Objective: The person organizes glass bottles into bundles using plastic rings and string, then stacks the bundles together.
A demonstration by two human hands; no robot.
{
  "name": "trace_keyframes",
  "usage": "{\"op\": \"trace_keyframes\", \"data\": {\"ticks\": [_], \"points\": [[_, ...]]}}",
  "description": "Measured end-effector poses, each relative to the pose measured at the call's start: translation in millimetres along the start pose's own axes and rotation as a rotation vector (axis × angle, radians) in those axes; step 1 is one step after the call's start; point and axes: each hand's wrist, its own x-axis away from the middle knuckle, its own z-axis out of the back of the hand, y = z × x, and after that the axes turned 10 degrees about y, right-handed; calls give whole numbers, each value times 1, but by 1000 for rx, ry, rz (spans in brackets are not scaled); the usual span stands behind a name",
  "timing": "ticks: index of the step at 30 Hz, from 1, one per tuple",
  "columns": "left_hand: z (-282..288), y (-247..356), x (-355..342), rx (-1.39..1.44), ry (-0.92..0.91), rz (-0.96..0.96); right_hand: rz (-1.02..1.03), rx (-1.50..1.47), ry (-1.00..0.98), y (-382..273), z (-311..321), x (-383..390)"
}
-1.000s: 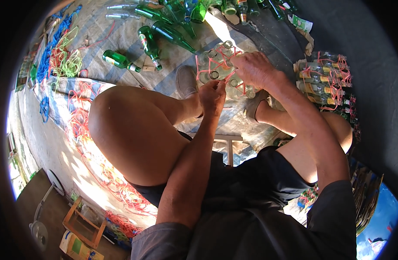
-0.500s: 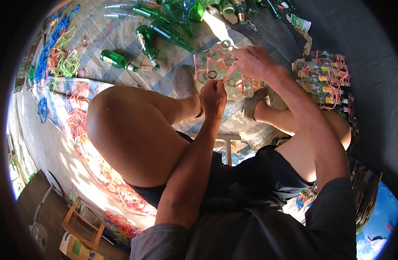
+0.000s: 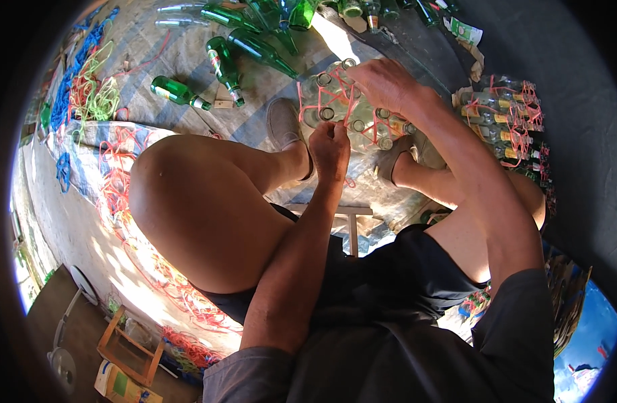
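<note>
A bundle of clear glass bottles (image 3: 363, 138) stands between my feet, its necks laced with thin red plastic strapping (image 3: 309, 105). My left hand (image 3: 330, 148) is closed in a pinch on that strap at the bundle's near side; a small red loop (image 3: 349, 182) dangles below it. Higher up and to the right, my right hand (image 3: 382, 82) has its fingers closed on the strap at the far neck, partly hiding what they grip. A red length runs upward between the two hands.
Loose green bottles (image 3: 261, 54) lie at the far side. Strapped bottle bundles (image 3: 497, 114) are stacked at right. Tangled blue, green and red cords (image 3: 97, 97) lie at left on the tarp (image 3: 174, 117). A wooden frame (image 3: 127, 349) sits lower left, a stool (image 3: 352, 228) below me.
My right hand has moved up and a little left, away from my left hand, with a longer stretch of strap between them. My left hand has barely moved.
</note>
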Motion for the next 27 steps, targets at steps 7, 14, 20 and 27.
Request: {"op": "trace_keyframes", "data": {"ticks": [7,14,20,27], "points": [[0,-7,-6,15,-25,69,-23,-47,-40,-2,1,-16],[2,-4,-6,45,5,78,-99,-8,-117,-7,2,-28],[6,-1,-7,96,-51,179,-157,-43,-94,6,-5,-24],[21,0,-10,181,-89,257,-443,-439,-84,1,-8,-12]]}}
